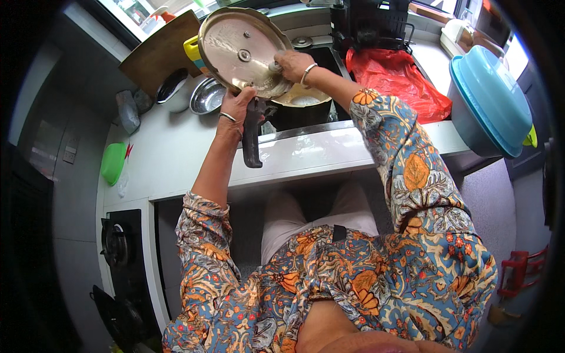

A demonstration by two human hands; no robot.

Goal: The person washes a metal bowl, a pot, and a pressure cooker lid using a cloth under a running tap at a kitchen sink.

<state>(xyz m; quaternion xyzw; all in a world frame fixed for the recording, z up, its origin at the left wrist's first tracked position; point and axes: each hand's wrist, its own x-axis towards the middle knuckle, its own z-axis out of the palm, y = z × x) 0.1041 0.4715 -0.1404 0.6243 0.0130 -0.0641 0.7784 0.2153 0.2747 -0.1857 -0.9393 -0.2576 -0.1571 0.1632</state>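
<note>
A round metal pressure cooker lid (229,39) is held up and tilted above the sink (324,59), its inner face showing. My left hand (238,103) grips it at the lower rim, where the black handle (251,141) joins and points down past the counter edge. On the right part of the inner face, my right hand (293,66) presses a small greyish thing (274,67), perhaps a scrubber, mostly hidden by the fingers. Beneath the lid, partly covered by it, a pot (304,100) sits in the sink with something whitish inside.
Metal bowls (206,96) and a wooden board (154,50) stand left of the sink. A red plastic bag (397,84) lies to the right, beside blue plastic basins (490,101) at the counter's edge. Farther left are a green plastic basin (113,163) and a gas hob (128,247).
</note>
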